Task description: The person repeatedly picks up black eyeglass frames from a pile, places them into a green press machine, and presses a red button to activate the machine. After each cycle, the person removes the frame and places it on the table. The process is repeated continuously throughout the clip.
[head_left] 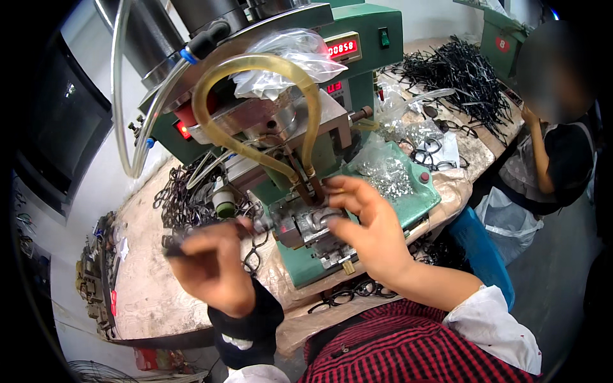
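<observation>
My left hand (216, 267) is smeared by motion to the left of a green press machine (357, 35). Its fingers are bent together around a dark, blurred piece that I cannot make out. My right hand (377, 239) is at the metal fixture (313, 223) under the press head, its thumb and fingers apart, with nothing visible between them. The fingertips are close to the fixture's right side; whether they touch it I cannot tell. A yellowish hose (255, 60) loops down to the dark tool (310, 190) above the fixture.
Dark eyeglass frames (182, 198) are heaped left of the machine. Small shiny parts (386, 175) lie on the green tray at right. Black strips (456, 76) are piled at the back right. A blue crate (482, 252) stands beside the table, and another person (549, 147) sits at right.
</observation>
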Demonstrator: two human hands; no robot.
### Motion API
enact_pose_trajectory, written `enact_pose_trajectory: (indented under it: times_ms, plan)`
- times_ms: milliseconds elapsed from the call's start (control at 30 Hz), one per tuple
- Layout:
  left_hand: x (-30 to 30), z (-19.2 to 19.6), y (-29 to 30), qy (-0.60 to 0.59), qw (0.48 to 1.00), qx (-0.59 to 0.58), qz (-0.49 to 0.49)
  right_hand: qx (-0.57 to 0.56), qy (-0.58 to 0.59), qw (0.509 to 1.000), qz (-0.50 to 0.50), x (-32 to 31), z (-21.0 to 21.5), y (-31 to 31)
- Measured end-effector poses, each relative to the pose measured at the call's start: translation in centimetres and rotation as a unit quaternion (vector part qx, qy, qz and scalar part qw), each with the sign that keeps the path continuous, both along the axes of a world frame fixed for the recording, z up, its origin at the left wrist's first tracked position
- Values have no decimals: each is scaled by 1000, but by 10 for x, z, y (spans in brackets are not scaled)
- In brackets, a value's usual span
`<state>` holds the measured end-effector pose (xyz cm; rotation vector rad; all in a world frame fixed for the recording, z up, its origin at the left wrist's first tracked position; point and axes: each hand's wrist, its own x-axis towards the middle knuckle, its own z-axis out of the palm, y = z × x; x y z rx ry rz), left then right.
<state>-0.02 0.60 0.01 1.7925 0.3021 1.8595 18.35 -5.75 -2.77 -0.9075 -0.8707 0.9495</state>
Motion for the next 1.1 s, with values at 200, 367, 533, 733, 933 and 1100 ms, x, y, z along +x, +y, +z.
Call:
enact_pose_trajectory:
  times_ms: [200, 367, 533, 733, 933, 1100]
  plan:
    - [28, -32, -31, 358, 882, 303, 46, 21, -219, 975, -19, 69, -32, 18]
    - [42, -42, -25, 336, 894, 293, 28, -1, -291, 920, -261, 144, -92, 16]
    - [41, -48, -19, 341, 897, 279, 28, -123, -530, 819, -180, 135, -99, -22]
    - [30, -71, -40, 303, 939, 161, -10, -144, -625, 740, -202, 120, -99, -9]
    - [-40, -74, -76, 355, 883, 82, 296, -124, -564, 780, -242, 118, -111, -11]
    - [-105, -52, -23, 313, 821, -84, 471, -17, -523, 807, -274, 111, -98, 3]
